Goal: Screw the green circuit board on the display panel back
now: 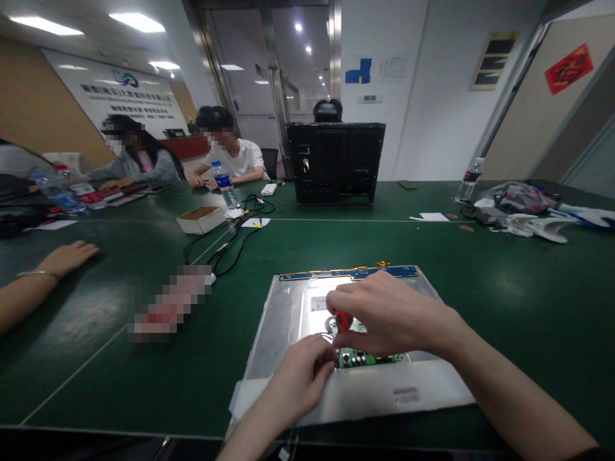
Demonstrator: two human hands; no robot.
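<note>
A flat metal-backed display panel (283, 320) lies on the table before me, with a blue circuit strip (406, 272) along its far edge. On its middle sits a green circuit board (369, 358), partly covered by my hands. My right hand (389, 310) is closed around a red screwdriver handle (343, 320), held upright over the board's left part; the tip is hidden. My left hand (305, 371) rests at the board's left end, fingers pinched together by some thin wires. Whether anything is between those fingers is hidden.
A black monitor housing (336, 163) stands across the green table (480, 275). Black cables (230, 246), a small open box (202, 221) and a water bottle (225, 184) are left of it. Bags (523, 205) lie far right. Another person's hand (67, 259) rests at left.
</note>
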